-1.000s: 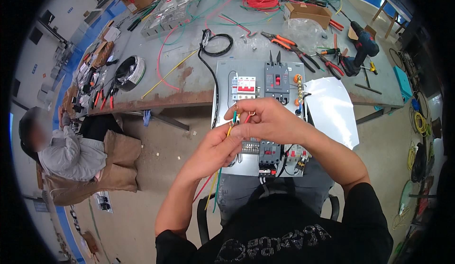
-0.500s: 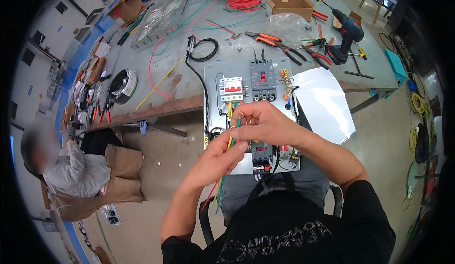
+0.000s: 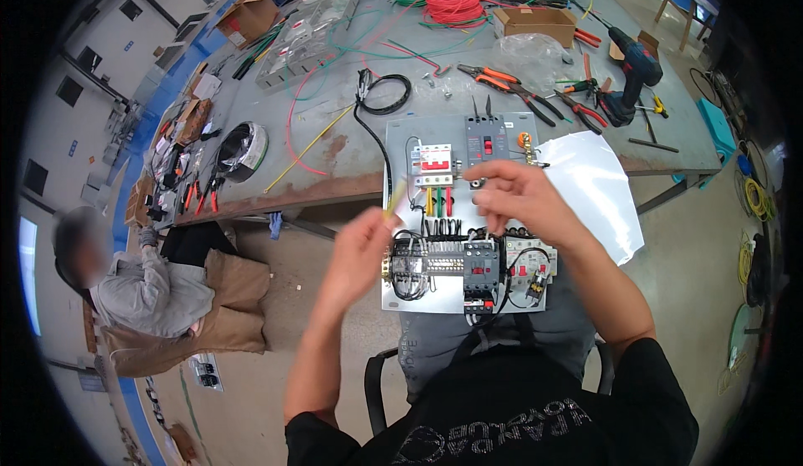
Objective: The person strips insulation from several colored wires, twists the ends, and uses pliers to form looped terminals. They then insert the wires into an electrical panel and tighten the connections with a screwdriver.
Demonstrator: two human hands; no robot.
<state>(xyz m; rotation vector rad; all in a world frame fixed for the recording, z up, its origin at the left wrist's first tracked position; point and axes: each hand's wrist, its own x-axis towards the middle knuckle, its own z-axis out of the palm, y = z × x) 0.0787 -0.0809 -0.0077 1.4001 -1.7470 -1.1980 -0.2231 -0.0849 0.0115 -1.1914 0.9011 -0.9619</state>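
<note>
**Yellowish strip held near left of the white breaker**

Nearest, well on the near side of the white breaker, a dark contactor is carried on the metal plate. To the breaker's near left, the left hand is seen with its fingers closed on a blurred yellowish strip; whether it is a single wire cannot be told. Its long axis is slanted, the free end pointed away from the person and slightly rightward, toward the breaker's left side. The strip is judged best pinched close to its end and kept clear of the other conductors.

To the breaker's near right, the right hand is held with its fingers curled; whether anything is gripped cannot be told.

Directly on the breaker's near side, yellow, green and red wires are laid side by side, their long axes running toward the person. They should be left parallel and unkinked.

Beyond the breaker, orange-handled pliers are left on the bench.
</note>
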